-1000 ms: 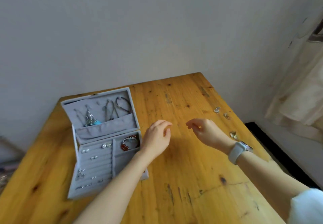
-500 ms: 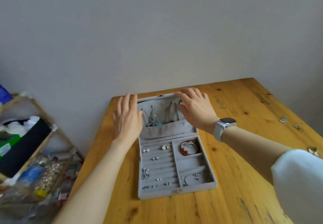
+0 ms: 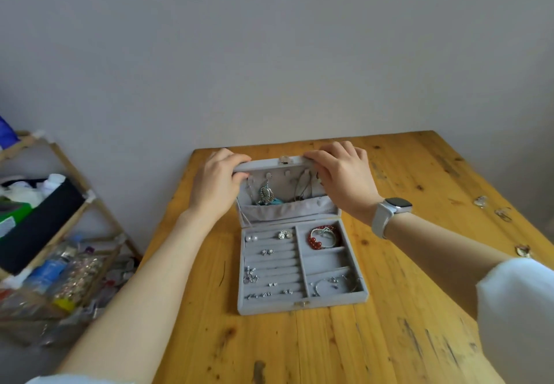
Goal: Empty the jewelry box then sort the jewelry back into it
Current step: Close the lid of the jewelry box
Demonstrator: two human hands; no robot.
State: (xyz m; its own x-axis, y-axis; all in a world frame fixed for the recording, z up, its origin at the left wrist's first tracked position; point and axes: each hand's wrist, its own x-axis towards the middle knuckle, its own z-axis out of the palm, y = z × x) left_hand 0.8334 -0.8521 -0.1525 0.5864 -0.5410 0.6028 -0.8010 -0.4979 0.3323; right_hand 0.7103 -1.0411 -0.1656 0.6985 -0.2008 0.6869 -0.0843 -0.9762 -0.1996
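A grey velvet jewelry box (image 3: 302,304) lies open on the wooden table (image 3: 389,338). Its lid (image 3: 287,212) stands tilted up, with necklaces and a turquoise pendant (image 3: 266,196) hanging above a pocket. My left hand (image 3: 217,182) grips the lid's top left edge. My right hand (image 3: 341,173), with a white watch on its wrist, grips the top right edge. In the base, earrings and rings (image 3: 268,251) sit in the slotted rows on the left. A red bead bracelet (image 3: 317,238) fills the upper right compartment, and a thin silver chain (image 3: 335,283) the lower right one.
Several small loose jewelry pieces (image 3: 481,200) lie on the table near its right edge. A wooden rack (image 3: 60,218) with bottles, cloth and boxes stands on the floor at the left. A plain wall rises right behind the table.
Both hands moved from mid-table to the box and took hold of the lid's top edge. The lid has tipped up from lying back. My view swung left.
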